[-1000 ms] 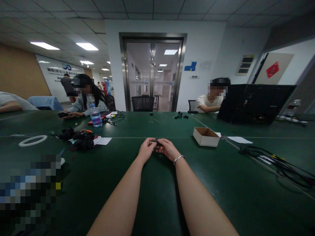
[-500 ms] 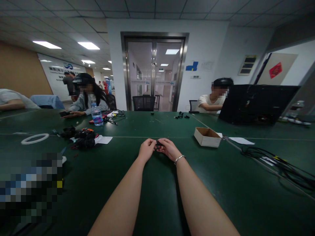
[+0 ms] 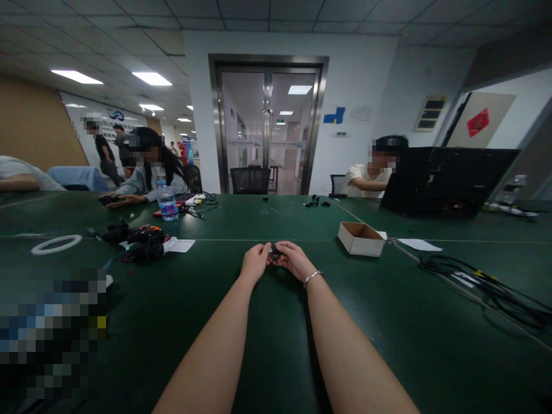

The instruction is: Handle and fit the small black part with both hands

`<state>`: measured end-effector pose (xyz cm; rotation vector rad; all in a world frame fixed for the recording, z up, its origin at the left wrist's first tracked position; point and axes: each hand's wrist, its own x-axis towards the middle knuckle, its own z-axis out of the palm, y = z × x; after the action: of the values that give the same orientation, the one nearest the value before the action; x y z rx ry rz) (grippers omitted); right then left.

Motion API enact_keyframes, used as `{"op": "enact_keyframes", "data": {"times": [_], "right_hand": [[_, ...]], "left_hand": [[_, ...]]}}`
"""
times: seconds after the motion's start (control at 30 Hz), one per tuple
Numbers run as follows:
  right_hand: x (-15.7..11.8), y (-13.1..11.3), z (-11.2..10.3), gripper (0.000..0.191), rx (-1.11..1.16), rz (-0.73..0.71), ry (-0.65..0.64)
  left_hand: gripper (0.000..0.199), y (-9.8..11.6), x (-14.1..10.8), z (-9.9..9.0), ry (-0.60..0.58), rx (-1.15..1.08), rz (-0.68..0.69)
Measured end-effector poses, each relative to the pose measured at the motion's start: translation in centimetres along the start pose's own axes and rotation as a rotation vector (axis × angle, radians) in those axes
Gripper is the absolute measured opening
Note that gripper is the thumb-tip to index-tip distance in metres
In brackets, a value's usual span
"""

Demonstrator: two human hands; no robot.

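My left hand (image 3: 256, 263) and my right hand (image 3: 296, 262) meet fingertip to fingertip above the green table (image 3: 276, 333). Between them is a small black object (image 3: 275, 250), partly covered by the fingers. My right hand, with a silver bracelet at its wrist, is closed round the black object. The left fingers are pinched at its left end, where a small light-coloured bit shows. What exactly the object is cannot be made out.
An open cardboard box (image 3: 361, 239) stands right of my hands. Black cables (image 3: 483, 284) lie far right. At left are a white ring (image 3: 56, 244), dark gear (image 3: 144, 241) and a bottle (image 3: 167, 201). Small black pieces (image 3: 317, 201) lie beyond. People sit across the table.
The view has shifted slightly. My hands stay together, with a little more of the black object showing between the fingertips. Another standing person has come into view at the back left.
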<state>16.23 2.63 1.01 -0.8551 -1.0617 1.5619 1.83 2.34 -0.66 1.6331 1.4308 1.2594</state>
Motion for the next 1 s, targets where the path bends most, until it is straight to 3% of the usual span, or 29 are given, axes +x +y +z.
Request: {"op": "enact_keyframes", "data": {"times": [0.3, 0.53, 1.0], "right_hand": [[-0.11, -0.24, 0.19, 0.004, 0.013, 0.009, 0.024], [-0.09, -0.13, 0.12, 0.004, -0.006, -0.003, -0.032], [0.00, -0.13, -0.06, 0.002, 0.002, 0.007, -0.045]], "left_hand": [[0.025, 0.22, -0.42, 0.18, 0.002, -0.132, 0.152], [0.022, -0.68, 0.06, 0.39, -0.034, -0.185, 0.102], [0.029, -0.23, 0.05, 0.23, -0.027, -0.218, 0.071]]}}
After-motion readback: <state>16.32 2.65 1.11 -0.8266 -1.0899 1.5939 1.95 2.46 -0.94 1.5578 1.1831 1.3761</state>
